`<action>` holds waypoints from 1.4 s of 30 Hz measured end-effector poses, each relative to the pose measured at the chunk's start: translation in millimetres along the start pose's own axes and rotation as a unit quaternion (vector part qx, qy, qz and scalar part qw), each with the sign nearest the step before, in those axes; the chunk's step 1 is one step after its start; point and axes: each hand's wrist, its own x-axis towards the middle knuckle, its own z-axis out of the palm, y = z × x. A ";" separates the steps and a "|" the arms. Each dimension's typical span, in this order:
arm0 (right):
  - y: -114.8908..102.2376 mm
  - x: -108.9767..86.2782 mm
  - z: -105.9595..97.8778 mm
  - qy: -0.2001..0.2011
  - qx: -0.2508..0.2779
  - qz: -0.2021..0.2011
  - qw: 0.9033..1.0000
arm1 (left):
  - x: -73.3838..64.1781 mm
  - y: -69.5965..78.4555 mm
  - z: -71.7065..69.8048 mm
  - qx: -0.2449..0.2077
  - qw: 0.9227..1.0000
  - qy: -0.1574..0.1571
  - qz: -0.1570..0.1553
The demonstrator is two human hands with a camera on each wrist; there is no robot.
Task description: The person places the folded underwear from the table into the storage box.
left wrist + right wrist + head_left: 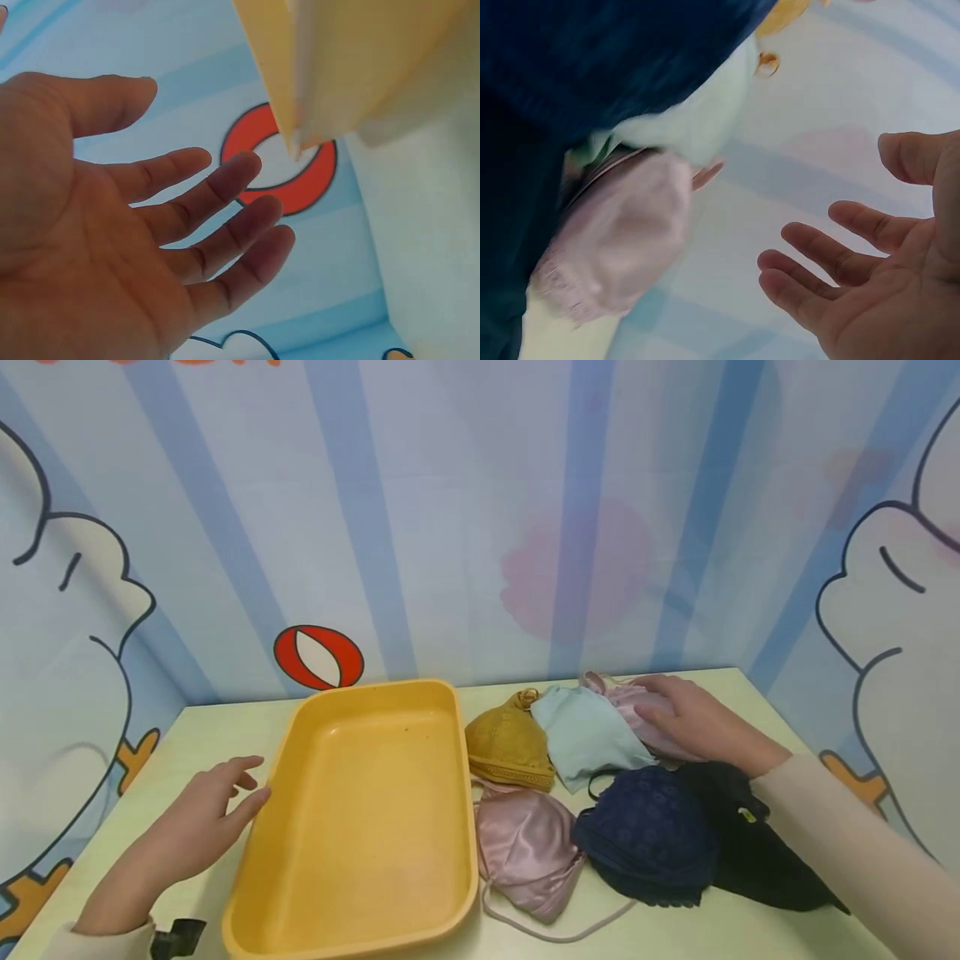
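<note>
Head view: my left hand (187, 822) is positioned just beside the left wall of the yellow tray (375, 810). My right hand (701, 722) is located over the pale pink garment (624, 697), at the back right, adjoining the mint garment (592, 735) and behind the navy bra (648, 835).

Left wrist view: my fingers are extended, moderately spaced; the tray is beyond the fingertips.

Right wrist view: my fingers are slightly bent, thumb wide; the pale pink garment is apart from them.
</note>
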 end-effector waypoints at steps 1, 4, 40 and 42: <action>4.4 0.9 -0.3 -0.003 0.003 0.008 1.000 | 1.3 -3.9 0.3 -0.002 1.000 -0.002 -0.002; 15.8 2.7 -1.0 -0.008 0.004 0.029 1.000 | 4.1 -13.6 1.9 -0.008 1.000 -0.008 -0.006; 106.6 20.5 1.8 -0.129 0.055 0.160 0.977 | 16.9 -33.3 24.0 -0.025 0.999 -0.027 -0.017; 107.6 21.3 3.3 -0.130 0.069 0.161 0.976 | 16.6 -33.0 24.4 -0.026 0.999 -0.027 -0.019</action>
